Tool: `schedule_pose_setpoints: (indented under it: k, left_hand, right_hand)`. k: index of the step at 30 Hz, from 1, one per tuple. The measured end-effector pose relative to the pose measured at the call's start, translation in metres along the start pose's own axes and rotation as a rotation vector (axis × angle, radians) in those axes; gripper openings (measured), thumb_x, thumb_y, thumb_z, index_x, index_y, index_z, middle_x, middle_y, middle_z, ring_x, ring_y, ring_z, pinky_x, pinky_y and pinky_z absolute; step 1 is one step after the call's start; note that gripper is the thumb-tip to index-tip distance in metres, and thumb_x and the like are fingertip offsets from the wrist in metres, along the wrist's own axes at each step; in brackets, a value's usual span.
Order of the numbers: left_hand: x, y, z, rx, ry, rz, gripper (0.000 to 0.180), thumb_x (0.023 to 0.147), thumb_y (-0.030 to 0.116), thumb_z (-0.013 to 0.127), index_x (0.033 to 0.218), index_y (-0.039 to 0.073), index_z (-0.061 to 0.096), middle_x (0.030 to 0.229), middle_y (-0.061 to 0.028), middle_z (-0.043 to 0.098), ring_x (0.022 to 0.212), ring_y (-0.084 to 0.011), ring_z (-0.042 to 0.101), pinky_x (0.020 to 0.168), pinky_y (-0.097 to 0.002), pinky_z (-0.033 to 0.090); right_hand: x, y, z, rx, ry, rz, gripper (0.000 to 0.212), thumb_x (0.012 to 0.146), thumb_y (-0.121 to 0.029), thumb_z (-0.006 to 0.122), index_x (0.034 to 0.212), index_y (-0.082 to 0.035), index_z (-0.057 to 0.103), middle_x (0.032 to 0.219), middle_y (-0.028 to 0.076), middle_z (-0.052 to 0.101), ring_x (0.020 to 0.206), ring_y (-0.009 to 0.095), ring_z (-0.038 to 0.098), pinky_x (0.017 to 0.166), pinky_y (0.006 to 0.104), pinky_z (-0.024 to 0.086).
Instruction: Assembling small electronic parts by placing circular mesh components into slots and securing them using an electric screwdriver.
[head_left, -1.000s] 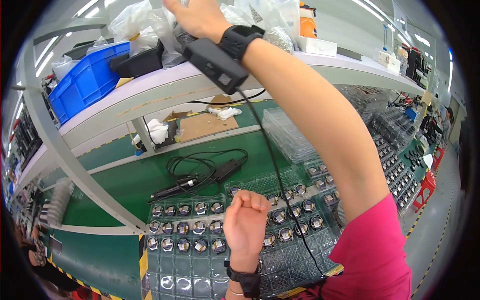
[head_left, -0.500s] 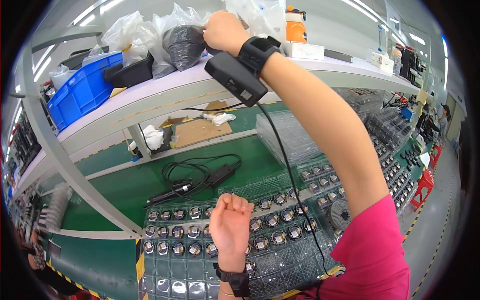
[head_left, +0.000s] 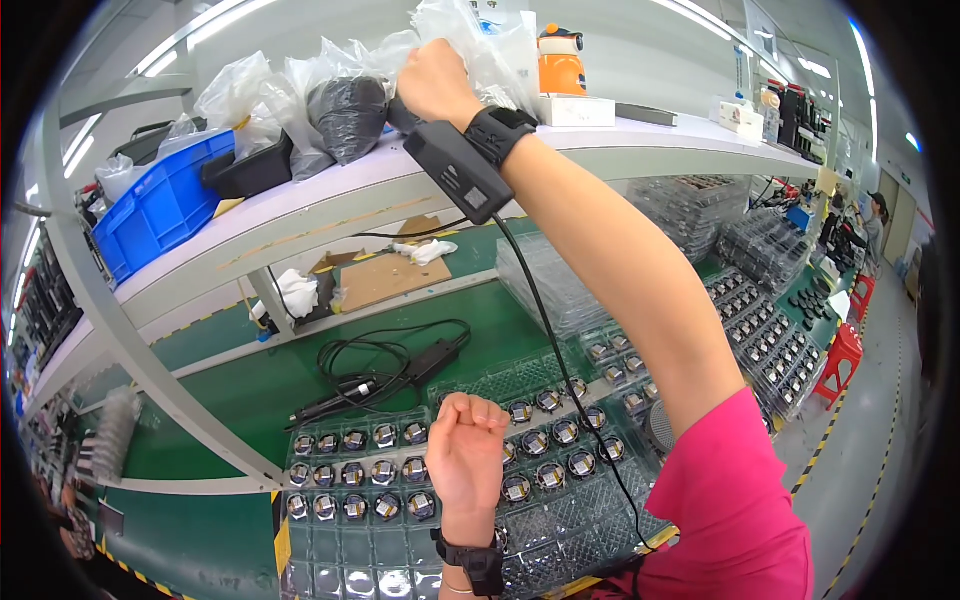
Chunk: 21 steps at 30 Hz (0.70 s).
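Observation:
My right hand reaches up to the shelf among clear plastic bags, its back towards me and its fingers hidden. Beside it on the left is a bag of dark small parts; a clear plastic bag rises behind it. Whether it holds something does not show. My left hand hovers palm up over a clear blister tray, fingers loosely curled and the palm bare. Round metal-rimmed parts fill several pockets of the tray on both sides of that hand.
A blue bin and a black tray stand on the shelf's left; an orange bottle and a white box on its right. A cabled black electric screwdriver lies behind the trays. Stacked clear trays stand under the shelf.
The whole view has shifted slightly. My right hand stays among the bags on the shelf, its wrist turned a little. My left hand keeps its pose over the tray.

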<state>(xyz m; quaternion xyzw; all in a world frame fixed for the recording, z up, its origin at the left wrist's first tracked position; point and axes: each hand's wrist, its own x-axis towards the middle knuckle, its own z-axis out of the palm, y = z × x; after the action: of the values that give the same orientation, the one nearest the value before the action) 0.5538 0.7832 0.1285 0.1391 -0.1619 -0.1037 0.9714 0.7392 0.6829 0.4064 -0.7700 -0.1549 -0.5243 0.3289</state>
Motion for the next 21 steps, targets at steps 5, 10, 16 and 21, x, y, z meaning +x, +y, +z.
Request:
schedule_pose_setpoints:
  k: [5, 10, 16, 21]
  left_hand:
    - [0.001, 0.005, -0.008, -0.010, 0.031, 0.013, 0.010, 0.091, 0.017, 0.047, 0.087, 0.009, 0.047, 0.077, -0.0011, 0.041, 0.073, -0.0157, 0.039, 0.074, -0.0325, 0.037]
    - [0.000, 0.015, -0.010, -0.016, 0.054, 0.054, 0.009, 0.091, 0.017, 0.047, 0.088, 0.008, 0.047, 0.077, -0.0011, 0.041, 0.072, -0.0157, 0.040, 0.073, -0.0324, 0.037]
    - [-0.002, 0.021, -0.013, -0.028, 0.041, 0.087, 0.010, 0.090, 0.017, 0.050, 0.087, 0.008, 0.048, 0.077, -0.0027, 0.044, 0.073, -0.0158, 0.041, 0.073, -0.0308, 0.036]
    - [0.003, 0.014, -0.006, -0.068, -0.041, 0.050, 0.006, 0.090, 0.013, 0.049, 0.088, 0.008, 0.046, 0.077, -0.0011, 0.041, 0.072, -0.0152, 0.040, 0.073, -0.0306, 0.037]
  right_hand:
    - [-0.009, -0.020, -0.032, 0.179, 0.499, -0.631, 0.032, 0.084, -0.021, 0.052, 0.078, 0.008, 0.062, 0.086, 0.033, 0.062, 0.086, 0.044, 0.061, 0.077, 0.0452, 0.047]
    - [0.003, -0.005, -0.075, -0.533, 0.904, -0.662, 0.027, 0.075, -0.019, 0.056, 0.065, 0.003, 0.065, 0.067, 0.027, 0.060, 0.067, 0.044, 0.061, 0.062, 0.0504, 0.048]
    - [0.002, 0.030, -0.049, -0.376, -0.116, -0.268, 0.036, 0.080, -0.030, 0.053, 0.080, 0.005, 0.064, 0.079, 0.023, 0.063, 0.073, 0.039, 0.061, 0.069, 0.0456, 0.048]
    - [0.045, 0.080, 0.020, -0.313, 0.272, -0.438, 0.020, 0.071, -0.013, 0.055, 0.058, -0.001, 0.065, 0.064, 0.023, 0.060, 0.062, 0.041, 0.061, 0.059, 0.0484, 0.048]
